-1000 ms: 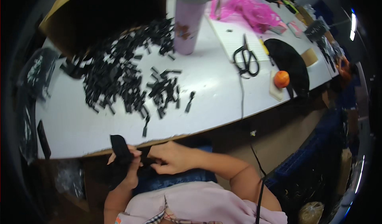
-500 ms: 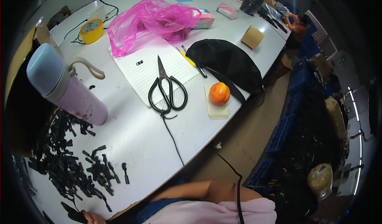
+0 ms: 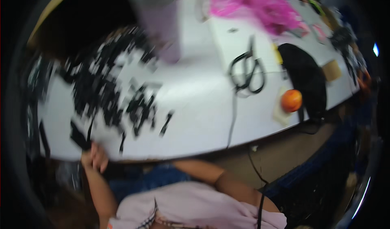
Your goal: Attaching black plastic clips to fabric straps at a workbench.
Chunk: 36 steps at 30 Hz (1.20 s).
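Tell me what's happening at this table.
The person's left hand grips a black strip-like piece at the near edge of the white table; blur hides its details. The right forearm shows, but the right hand is out of sight. A heap of small black pieces lies beyond the left hand. Scissors and an orange fruit lie farther right, untouched.

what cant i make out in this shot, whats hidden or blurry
In the head view:
Right hand: hidden, apparently by the edge of the table; only the right forearm shows.
Strip in the left hand: blurred, its held end covered by that hand.
Black pieces: too smeared by motion blur to count.
Bottle: blurred, top cut off by the upper edge.
Box: inside too dark to see.
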Available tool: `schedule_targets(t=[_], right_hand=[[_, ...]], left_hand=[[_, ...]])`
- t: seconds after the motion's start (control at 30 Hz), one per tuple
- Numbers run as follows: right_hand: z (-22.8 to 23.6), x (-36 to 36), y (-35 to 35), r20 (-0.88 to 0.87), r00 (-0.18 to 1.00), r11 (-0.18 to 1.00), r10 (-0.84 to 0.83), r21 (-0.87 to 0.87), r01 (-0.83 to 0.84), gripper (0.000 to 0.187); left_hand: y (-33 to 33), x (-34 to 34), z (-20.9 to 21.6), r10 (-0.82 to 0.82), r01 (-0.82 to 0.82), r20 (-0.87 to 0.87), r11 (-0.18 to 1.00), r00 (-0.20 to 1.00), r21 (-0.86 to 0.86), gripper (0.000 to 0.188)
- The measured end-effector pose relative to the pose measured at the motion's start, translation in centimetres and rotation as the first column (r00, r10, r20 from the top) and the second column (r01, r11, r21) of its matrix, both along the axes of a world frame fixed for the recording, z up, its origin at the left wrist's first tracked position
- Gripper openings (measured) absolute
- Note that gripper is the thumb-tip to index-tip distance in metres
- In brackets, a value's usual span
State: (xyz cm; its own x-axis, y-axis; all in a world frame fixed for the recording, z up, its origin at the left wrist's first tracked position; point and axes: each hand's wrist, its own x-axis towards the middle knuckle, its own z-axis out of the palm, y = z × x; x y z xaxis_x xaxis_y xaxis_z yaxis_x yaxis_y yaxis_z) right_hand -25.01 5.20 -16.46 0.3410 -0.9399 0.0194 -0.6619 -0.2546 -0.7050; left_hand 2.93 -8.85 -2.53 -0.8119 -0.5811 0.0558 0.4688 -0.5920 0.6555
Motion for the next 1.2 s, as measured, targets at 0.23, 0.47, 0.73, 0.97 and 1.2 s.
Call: schedule_targets(t=[0.23,0.47,0.73,0.97,1.2], right_hand=[[-1.8,7.6,-5.6,-0.108,0.992,0.997,0.058,0.048,-0.053,0.027],[0.5,7.8,-2.5,-0.197,0.980,0.998,-0.026,0.058,0.038,0.021],[-5.8,10.2,-2.5,-0.498,0.865,0.996,-0.059,0.034,0.088,0.023],[-5.3,13.0,0.2,-0.632,0.763,0.929,0.137,0.348,0.122,0.023],[0.5,12.4,1.1,-0.624,0.628,0.797,0.465,0.604,0.010,0.027]], left_hand=[[-0.2,-0.7,3.0,0.118,-0.119,0.013,0.991,0.993,0.059,0.016],[0.9,-1.3,2.1,0.116,-0.125,0.063,0.979,0.991,0.160,0.016],[1.8,-0.6,2.3,0.022,-0.023,0.020,1.000,1.000,0.011,0.016],[1.1,-0.2,2.8,0.053,-0.055,0.024,0.996,0.998,0.067,0.015],[1.3,-0.3,2.5,0.103,-0.106,0.039,0.991,0.994,0.084,0.018]])
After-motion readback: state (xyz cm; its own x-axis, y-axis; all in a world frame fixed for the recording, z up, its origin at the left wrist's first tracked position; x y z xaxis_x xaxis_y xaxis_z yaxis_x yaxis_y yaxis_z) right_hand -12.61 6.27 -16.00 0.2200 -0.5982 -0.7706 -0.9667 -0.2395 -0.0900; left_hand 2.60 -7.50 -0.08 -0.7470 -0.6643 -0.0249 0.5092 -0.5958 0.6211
